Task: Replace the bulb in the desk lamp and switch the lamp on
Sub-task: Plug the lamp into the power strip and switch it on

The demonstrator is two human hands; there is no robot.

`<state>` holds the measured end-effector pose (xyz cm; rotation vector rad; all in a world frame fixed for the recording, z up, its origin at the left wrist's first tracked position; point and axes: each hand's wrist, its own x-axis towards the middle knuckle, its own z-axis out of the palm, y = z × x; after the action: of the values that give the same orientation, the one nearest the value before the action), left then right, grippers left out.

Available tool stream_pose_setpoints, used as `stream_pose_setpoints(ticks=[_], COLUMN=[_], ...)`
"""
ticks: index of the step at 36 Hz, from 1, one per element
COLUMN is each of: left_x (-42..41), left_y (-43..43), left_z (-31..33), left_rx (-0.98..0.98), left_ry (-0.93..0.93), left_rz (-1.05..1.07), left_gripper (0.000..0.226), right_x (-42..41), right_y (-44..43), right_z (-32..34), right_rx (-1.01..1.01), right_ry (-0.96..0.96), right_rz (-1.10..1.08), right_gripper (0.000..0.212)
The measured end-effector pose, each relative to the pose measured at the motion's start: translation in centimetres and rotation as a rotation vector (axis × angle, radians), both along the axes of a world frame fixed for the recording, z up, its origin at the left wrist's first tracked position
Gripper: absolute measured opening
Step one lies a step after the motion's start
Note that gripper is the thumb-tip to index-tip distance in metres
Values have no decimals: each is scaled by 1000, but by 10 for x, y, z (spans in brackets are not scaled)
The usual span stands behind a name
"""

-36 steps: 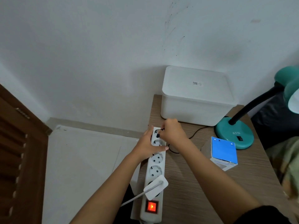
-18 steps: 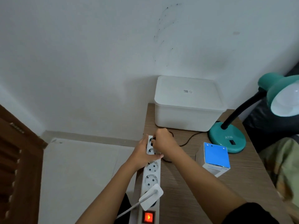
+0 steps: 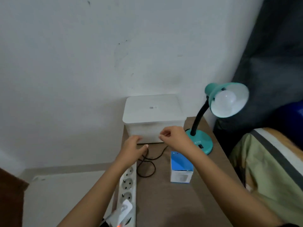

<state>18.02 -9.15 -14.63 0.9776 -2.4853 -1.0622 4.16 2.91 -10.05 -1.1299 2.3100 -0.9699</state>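
Since the earlier frame both hands have lifted off the far socket of the power strip, and the view has swung right, bringing the whole desk lamp in. In the head view, the left hand hovers over the strip's far end at the left edge of the surface, fingers loosely curled, its grip empty. The right hand hangs before the white box at the far edge, thumb and forefinger pinched narrow; whether they hold anything cannot be told. The black cord loops between them. The teal lamp stands at the far right corner, bulb fitted but unlit, base lettered "ATN". The blue bulb carton stands mid-surface, its print unreadable.
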Motion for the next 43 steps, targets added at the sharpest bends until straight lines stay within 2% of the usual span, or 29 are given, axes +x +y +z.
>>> stream_pose_setpoints(ticks=[5,8,11,14,16,20,27,32,37,40,43], left_x=[-65,-102,-134,-160,-179,-193,-206,-205,-203,-204,-204], left_y=[34,59,74,76,65,74,68,63,64,67,71], left_z=[14,10,-1,-17,-47,-40,-53,-61,-62,-59,-56], left_rx=[-13,51,139,168,177,122,47,49,46,45,26], left_ry=[50,3,-80,-121,-159,-178,-237,-214,-203,-159,-131], left_rz=[-124,-235,-320,-359,-363,-395,-451,-468,-465,-467,-479], left_gripper=[36,45,49,48,56,66,76,82,82,67,62], right_x=[-50,-79,-99,-111,-118,-127,-132,-132,-130,-127,-125], right_y=[58,86,104,112,110,97,87,85,81,82,83], right_z=[-3,-24,-47,-69,-82,-100,-114,-118,-119,-117,-118], right_rx=[-71,-93,-77,-48,-43,-9,-42,-16,-56,-80,-154], right_ry=[24,-56,-130,-147,-143,-118,-121,-119,-135,-198,-217], right_rz=[-212,-337,-411,-432,-444,-428,-441,-433,-485,-513,-520], right_gripper=[18,18,27,37,40,44,62,74,69,55,53])
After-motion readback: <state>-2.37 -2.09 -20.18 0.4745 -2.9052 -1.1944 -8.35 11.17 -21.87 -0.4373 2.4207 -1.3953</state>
